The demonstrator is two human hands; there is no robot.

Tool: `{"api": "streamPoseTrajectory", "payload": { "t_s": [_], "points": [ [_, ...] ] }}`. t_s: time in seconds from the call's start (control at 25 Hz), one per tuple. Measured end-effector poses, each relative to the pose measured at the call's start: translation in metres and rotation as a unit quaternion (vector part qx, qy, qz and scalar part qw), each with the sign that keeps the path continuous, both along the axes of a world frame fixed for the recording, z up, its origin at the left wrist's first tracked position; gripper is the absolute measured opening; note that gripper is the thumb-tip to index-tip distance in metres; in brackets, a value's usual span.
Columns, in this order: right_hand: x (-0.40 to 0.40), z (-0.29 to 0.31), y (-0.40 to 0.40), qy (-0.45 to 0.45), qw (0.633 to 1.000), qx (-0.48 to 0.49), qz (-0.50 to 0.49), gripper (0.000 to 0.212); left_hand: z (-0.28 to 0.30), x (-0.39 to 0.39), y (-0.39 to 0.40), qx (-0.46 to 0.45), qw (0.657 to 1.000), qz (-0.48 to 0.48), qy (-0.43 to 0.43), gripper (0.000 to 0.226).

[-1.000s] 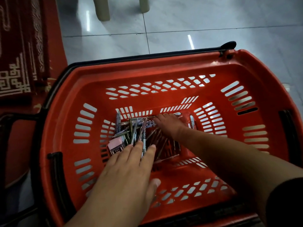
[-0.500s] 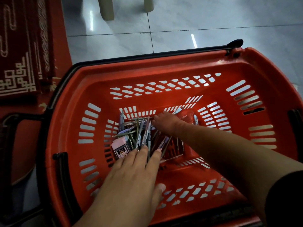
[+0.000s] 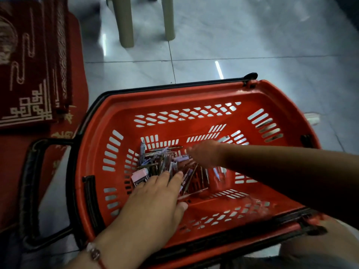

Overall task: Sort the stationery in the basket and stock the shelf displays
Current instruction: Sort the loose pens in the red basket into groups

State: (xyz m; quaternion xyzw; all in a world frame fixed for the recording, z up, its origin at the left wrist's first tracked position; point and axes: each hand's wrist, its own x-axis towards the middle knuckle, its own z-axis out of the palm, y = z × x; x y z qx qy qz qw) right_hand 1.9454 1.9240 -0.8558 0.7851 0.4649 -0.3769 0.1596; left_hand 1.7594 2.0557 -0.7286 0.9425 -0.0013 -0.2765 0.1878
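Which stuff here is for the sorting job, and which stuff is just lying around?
For the job:
basket
pens
pink box
left hand, fingers flat on the pens
right hand, too blurred to tell its grip

Just lying about:
red mats
stool legs
tiled floor

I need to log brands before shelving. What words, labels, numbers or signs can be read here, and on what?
None can be read.
Small pink box in the red plastic basket: label print too blurred.
Loose pens: markings too small.
Dark red patterned mat: gold characters at its edge too blurred.
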Motion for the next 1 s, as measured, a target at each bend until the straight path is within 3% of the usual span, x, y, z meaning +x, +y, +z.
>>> {"api": "streamPoseTrajectory", "payload": {
  "t_s": [0.08, 0.2, 0.28, 0.36, 0.48, 0.6, 0.72, 0.92, 1.0],
  "points": [
    [-0.006, 0.035, -0.008, 0.049, 0.992, -0.001, -0.116, 0.045, 0.002, 0.0, 0.002, -0.011, 1.0, 0.007, -0.01, 0.069],
    [-0.018, 0.081, -0.024, 0.139, 0.955, 0.023, -0.26, 0.011, 0.002, 0.004, 0.0, -0.045, 0.998, 0.04, -0.002, 0.065],
    [-0.033, 0.119, -0.038, 0.21, 0.895, 0.098, -0.38, 0.005, 0.005, 0.007, -0.003, -0.111, 0.99, 0.088, 0.007, 0.054],
    [-0.054, 0.157, -0.049, 0.295, 0.806, 0.2, -0.473, 0.006, 0.013, 0.012, -0.002, -0.198, 0.968, 0.154, 0.007, 0.049],
    [-0.092, 0.195, -0.048, 0.384, 0.666, 0.341, -0.541, 0.01, 0.039, 0.017, -0.002, -0.339, 0.902, 0.265, 0.031, 0.071],
    [-0.126, 0.217, -0.042, 0.423, 0.577, 0.424, -0.555, 0.021, 0.072, 0.015, -0.012, -0.527, 0.79, 0.312, 0.039, 0.063],
    [-0.154, 0.238, -0.039, 0.451, 0.549, 0.437, -0.551, 0.022, 0.101, 0.007, -0.02, -0.605, 0.737, 0.298, 0.027, 0.052],
    [-0.179, 0.254, -0.036, 0.475, 0.509, 0.434, -0.571, 0.021, 0.116, -0.01, -0.021, -0.616, 0.732, 0.288, 0.043, 0.037],
    [-0.187, 0.255, -0.038, 0.475, 0.516, 0.437, -0.563, 0.021, 0.12, -0.013, -0.024, -0.625, 0.717, 0.307, 0.03, 0.035]
  ]
}}
